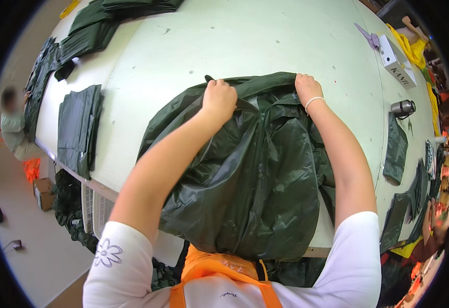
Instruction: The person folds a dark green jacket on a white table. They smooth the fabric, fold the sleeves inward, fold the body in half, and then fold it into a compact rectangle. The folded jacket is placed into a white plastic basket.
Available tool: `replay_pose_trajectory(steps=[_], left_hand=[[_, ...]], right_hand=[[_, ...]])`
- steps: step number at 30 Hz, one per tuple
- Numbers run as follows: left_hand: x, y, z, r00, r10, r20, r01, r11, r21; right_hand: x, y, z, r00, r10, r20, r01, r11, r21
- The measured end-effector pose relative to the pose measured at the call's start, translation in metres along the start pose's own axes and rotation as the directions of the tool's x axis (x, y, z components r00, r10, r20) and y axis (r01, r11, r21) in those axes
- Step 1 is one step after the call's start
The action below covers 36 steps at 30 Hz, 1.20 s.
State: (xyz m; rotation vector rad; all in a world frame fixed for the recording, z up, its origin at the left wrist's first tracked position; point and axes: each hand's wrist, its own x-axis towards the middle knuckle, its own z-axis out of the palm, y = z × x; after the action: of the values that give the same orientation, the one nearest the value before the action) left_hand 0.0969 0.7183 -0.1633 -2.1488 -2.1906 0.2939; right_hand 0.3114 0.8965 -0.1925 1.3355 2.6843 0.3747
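Note:
A dark green, shiny raincoat [234, 185] with a front placket lies spread on the pale table, its lower part hanging over the near edge toward my orange apron. My left hand [220, 98] is closed on the coat's far edge, left of its middle. Farther right, my right hand [309, 88], with a beaded bracelet at the wrist, pinches the far right corner of the same edge. Between the two hands the fabric is drawn out in a band. Part of a sleeve shows beside my right forearm.
Folded dark green garments [78, 128] lie on the table [193, 46] at the left, with more piled at the far left. On the right are a white box [396, 61], a metal flask [403, 108] and green folded pieces [395, 149]. People work at both sides.

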Motion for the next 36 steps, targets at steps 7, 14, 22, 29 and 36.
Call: replay_pose_trajectory(steps=[7,14,22,29,36], left_hand=[[0.075,-0.073,-0.032,0.815,0.196,0.546,0.107,0.874,-0.473],[0.125,-0.112,-0.067,0.797,0.253,0.549,0.185,0.763,-0.620],[0.118,-0.098,-0.079,0.763,0.237,0.602,-0.112,0.965,-0.237],[0.103,-0.135,-0.077,0.811,0.129,0.571,0.107,0.926,-0.362],[0.135,-0.130,-0.085,0.841,0.226,0.491,0.540,-0.315,-0.780]], right_hand=[[0.002,0.084,-0.045,0.922,0.152,0.356,-0.371,0.608,0.702],[0.046,0.117,-0.102,0.813,0.290,0.505,-0.560,0.150,0.815],[0.079,0.098,-0.090,0.972,0.154,0.180,-0.236,0.707,0.667],[0.041,0.091,-0.092,0.988,-0.060,0.145,-0.009,0.901,0.434],[0.072,0.104,-0.099,0.927,0.254,0.277,-0.323,0.164,0.932]])
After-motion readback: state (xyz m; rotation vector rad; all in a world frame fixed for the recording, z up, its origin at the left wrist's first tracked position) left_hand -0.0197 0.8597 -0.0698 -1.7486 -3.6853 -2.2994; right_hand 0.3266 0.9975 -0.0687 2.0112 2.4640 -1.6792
